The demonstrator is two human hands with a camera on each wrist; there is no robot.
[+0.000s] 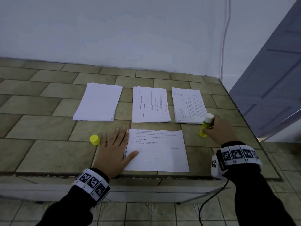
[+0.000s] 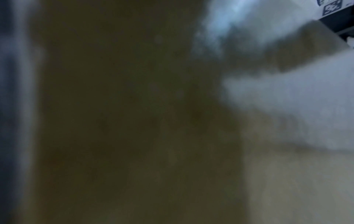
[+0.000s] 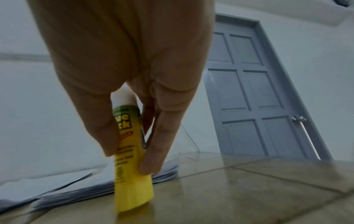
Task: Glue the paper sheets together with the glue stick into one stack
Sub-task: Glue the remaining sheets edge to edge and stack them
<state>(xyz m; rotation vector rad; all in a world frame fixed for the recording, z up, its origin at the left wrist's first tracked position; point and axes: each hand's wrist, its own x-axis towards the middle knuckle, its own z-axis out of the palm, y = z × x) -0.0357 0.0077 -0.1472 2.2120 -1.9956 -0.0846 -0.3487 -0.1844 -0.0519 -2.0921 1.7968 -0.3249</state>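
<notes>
Head view shows my left hand (image 1: 114,150) flat with straight fingers, thumb lying on the near sheet (image 1: 157,150), which I judge pins it against sliding while glue goes on. My right hand (image 1: 217,129) curls round the glue stick (image 1: 206,125), uncapped and tilted, its yellow base touching the tabletop (image 1: 48,126) just right of that sheet; the right wrist view confirms fingers (image 3: 153,151) pinching the barrel with the white end up. The yellow cap (image 1: 94,139) sits just left of my left hand, likely parked within reach. Beyond both hands lie three paper stacks (image 1: 150,104), feeding sheets forward. Left wrist view is too blurred to read.
</notes>
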